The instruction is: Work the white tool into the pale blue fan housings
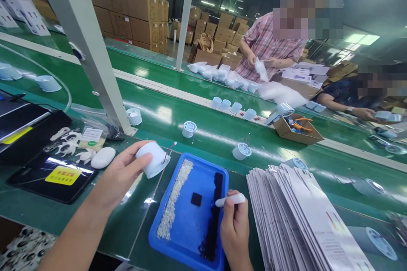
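My left hand [129, 163] is closed around a pale blue cylindrical plastic housing [152, 157], tilted, with a short wire and small connector sticking out of its right end. Between the fingers of my right hand [234, 220] is a white pen-shaped tool [231, 200], its tip pointing left over the dark pieces. Below both hands lies a blue tray [152, 237]. A strip of small whitish pieces [174, 199] runs along its left side, a strip of small black pieces [212, 228] along its right. One black square [196, 199] sits in the middle.
A stack of flat printed cartons [295, 220] stands right of the tray. Left lie a black glossy panel [51, 178] and a white oval part [103, 158]. More housings [190, 129] stand on the green conveyor [159, 114]. A metal post [85, 46] rises at left. Two people work opposite.
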Tool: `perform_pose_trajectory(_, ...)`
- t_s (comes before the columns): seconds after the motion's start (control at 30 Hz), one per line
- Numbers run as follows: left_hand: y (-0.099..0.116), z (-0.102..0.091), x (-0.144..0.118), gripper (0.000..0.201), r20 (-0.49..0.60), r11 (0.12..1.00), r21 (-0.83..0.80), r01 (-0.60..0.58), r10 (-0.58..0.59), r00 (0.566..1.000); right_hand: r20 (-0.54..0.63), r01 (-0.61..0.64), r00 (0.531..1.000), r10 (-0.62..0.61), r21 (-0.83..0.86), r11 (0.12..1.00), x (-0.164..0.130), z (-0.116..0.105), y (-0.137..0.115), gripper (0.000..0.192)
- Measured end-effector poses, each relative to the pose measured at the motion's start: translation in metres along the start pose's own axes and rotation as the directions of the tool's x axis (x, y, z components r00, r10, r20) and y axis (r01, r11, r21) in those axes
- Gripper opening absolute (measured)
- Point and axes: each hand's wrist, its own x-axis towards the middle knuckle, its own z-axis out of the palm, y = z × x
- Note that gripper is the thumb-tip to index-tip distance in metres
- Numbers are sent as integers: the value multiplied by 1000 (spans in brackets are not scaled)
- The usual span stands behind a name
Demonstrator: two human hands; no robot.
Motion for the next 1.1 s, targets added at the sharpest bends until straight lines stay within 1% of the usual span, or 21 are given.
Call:
perform_pose_trajectory(0.07,-11,-3,2,37,-14,998,-53,42,-43,999,-22,1,1000,-1,-3,1000,-2,2,2,26)
perform_pose_trajectory(0.13,-17,-2,4,33,-4,994,-80,73,-73,997,-38,3,999,-4,-14,1000,-1,4,2,28)
perform_pose_trajectory(0.27,-17,3,3,26,7,988,-112,104,-104,995,-22,-20,1000,19,-50,999,3,5,-2,28)
perform_pose_trajectory(0.37,-15,6,2,24,16,987,-126,103,-102,995,-5,7,1000,-7,-95,995,5,3,-5,26)
perform_pose_trajectory(0.47,-17,9,2,22,47,981,-156,114,-108,993,65,60,997,-51,-139,988,10,2,-10,24)
perform_pose_trajectory(0.53,-19,11,2,20,78,973,-194,127,-114,990,113,97,990,-83,-131,987,13,3,-15,22)
perform_pose_trajectory(0.6,-21,16,2,21,115,963,-232,140,-115,987,156,154,978,-140,-81,985,14,7,-22,18)
perform_pose_trajectory(0.67,-23,21,1,21,124,955,-258,144,-115,986,211,212,956,-202,-23,977,13,12,-33,14)
perform_pose_trajectory(0.7,-23,24,1,21,120,952,-271,144,-115,986,221,224,951,-218,-2,975,12,14,-39,12)
perform_pose_trajectory(0.73,-23,28,1,20,115,948,-284,144,-116,987,202,221,954,-220,20,975,10,16,-45,10)
perform_pose_trajectory(0.8,-23,33,0,18,121,937,-318,146,-113,986,87,187,977,-196,108,977,6,17,-59,10)
perform_pose_trajectory(0.83,-23,36,-1,17,131,930,-336,148,-109,985,30,163,985,-171,180,970,4,16,-66,10)
perform_pose_trajectory(0.87,-23,38,-2,16,143,925,-350,151,-106,984,-1,141,989,-145,261,955,2,15,-72,11)
perform_pose_trajectory(0.93,-22,42,-4,15,157,918,-367,150,-98,983,-1,109,993,-118,402,909,-1,14,-84,12)
perform_pose_trajectory(0.97,-21,43,-5,15,159,918,-368,147,-94,983,12,92,994,-109,444,891,-2,14,-90,12)
perform_pose_trajectory(1.1,-18,49,-13,15,163,925,-358,125,-70,984,-8,18,1000,-16,509,860,-6,20,-103,11)
